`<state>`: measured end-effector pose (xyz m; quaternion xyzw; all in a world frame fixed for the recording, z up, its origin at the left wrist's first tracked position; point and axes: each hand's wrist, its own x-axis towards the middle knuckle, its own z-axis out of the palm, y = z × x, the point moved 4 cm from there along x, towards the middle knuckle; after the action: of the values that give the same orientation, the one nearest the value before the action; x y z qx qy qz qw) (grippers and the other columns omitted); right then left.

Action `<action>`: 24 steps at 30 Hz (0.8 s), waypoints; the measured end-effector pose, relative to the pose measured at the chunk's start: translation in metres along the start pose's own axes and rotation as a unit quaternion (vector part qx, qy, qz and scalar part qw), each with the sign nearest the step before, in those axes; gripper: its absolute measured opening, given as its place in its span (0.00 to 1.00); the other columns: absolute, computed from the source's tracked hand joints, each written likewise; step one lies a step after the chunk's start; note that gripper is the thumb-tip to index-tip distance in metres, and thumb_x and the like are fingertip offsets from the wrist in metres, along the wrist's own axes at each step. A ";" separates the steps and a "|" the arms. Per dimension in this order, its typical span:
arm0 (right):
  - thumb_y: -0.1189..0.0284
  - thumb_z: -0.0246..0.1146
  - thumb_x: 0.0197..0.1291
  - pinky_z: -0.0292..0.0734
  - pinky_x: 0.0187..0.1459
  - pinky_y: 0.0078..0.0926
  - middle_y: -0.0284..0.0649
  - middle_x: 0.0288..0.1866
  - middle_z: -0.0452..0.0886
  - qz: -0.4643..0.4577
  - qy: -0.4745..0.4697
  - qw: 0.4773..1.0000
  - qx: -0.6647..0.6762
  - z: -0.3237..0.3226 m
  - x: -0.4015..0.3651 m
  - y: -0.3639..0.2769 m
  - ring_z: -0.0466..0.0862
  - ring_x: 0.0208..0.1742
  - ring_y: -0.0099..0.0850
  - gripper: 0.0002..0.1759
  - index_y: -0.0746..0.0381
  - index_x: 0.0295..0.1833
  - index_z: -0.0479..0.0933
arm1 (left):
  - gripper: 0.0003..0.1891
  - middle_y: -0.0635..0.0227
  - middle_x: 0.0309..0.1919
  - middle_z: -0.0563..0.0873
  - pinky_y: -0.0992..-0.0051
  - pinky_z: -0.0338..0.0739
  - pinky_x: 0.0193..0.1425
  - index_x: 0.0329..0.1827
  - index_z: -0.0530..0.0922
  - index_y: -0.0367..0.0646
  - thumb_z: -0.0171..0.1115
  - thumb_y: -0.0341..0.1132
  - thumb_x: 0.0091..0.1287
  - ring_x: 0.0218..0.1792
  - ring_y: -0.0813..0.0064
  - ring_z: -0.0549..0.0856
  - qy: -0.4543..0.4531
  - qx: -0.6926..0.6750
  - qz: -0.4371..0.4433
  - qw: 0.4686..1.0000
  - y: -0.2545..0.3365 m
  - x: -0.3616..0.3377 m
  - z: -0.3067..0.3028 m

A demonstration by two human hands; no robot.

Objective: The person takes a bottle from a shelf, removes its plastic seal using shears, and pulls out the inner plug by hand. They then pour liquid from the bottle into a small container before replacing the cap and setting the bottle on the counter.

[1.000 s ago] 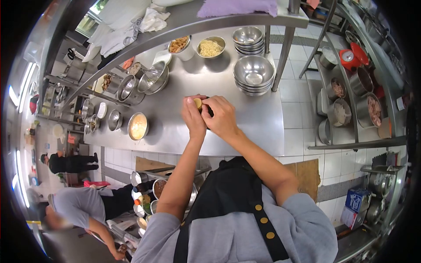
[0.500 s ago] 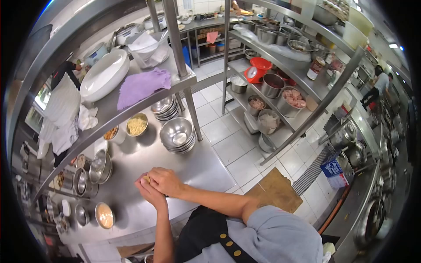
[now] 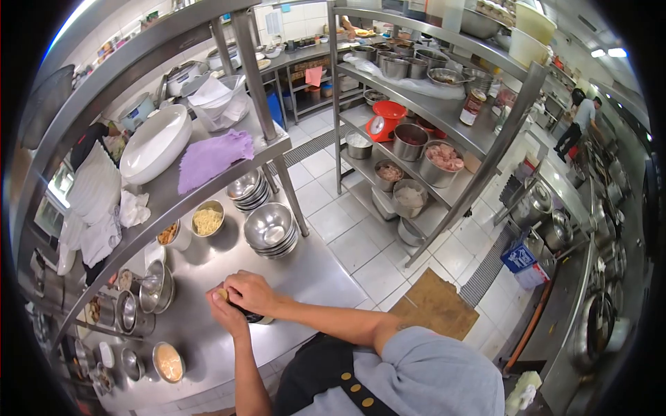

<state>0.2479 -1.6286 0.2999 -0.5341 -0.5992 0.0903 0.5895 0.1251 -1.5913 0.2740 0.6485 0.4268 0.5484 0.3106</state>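
Observation:
Both hands meet over the steel table [image 3: 305, 291], close together around a dark object [image 3: 248, 315] with a yellowish round end [image 3: 222, 295]; fingers cover much of it, and I cannot tell its kind. My left hand [image 3: 230, 319] is closed around it from below and the left. From above, my right hand [image 3: 251, 291] lies curled over it, fingers bent. Beyond the hands stands a stack of steel bowls [image 3: 269, 227], with a pot of yellow noodles [image 3: 207, 220] to its left. Nearer me, at left, sits a bowl of orange creamy liquid [image 3: 168, 362].
An overhead shelf carries a purple cloth [image 3: 215, 159] and a white oval dish [image 3: 156, 144]. More steel bowls [image 3: 157, 288] stand at left. Across the tiled floor, a rack holds a red scale [image 3: 386, 120] and pots of meat [image 3: 444, 161]. A person [image 3: 581, 125] works far right.
The hands have shifted slightly left and down, and more of the dark object shows beneath the right wrist. The camera view has tilted a little.

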 end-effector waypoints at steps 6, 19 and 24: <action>0.73 0.64 0.58 0.80 0.41 0.42 0.42 0.34 0.83 -0.051 0.034 0.998 -0.001 -0.003 -0.006 -0.006 0.83 0.38 0.45 0.04 0.62 0.38 0.79 | 0.24 0.56 0.39 0.85 0.65 0.77 0.51 0.47 0.78 0.33 0.41 0.47 0.84 0.40 0.63 0.83 0.002 0.009 0.008 1.000 -0.001 -0.001 0.001; 0.72 0.67 0.55 0.79 0.34 0.39 0.42 0.27 0.81 -0.023 0.033 0.999 0.009 0.001 0.005 0.004 0.82 0.30 0.43 0.04 0.60 0.34 0.79 | 0.17 0.56 0.41 0.87 0.64 0.78 0.54 0.46 0.80 0.36 0.47 0.41 0.81 0.43 0.60 0.85 0.037 0.064 -0.001 0.997 0.005 -0.003 -0.002; 0.74 0.69 0.53 0.77 0.31 0.36 0.43 0.27 0.82 0.026 -0.040 0.998 0.049 0.007 0.027 0.034 0.84 0.28 0.39 0.05 0.62 0.35 0.81 | 0.17 0.57 0.39 0.87 0.65 0.78 0.54 0.45 0.79 0.36 0.45 0.39 0.81 0.42 0.64 0.85 -0.002 0.018 0.030 0.999 0.007 0.006 -0.003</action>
<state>0.2674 -1.5908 0.2892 -0.5161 -0.6034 0.1561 0.5876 0.1243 -1.5891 0.2837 0.6679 0.4163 0.5480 0.2832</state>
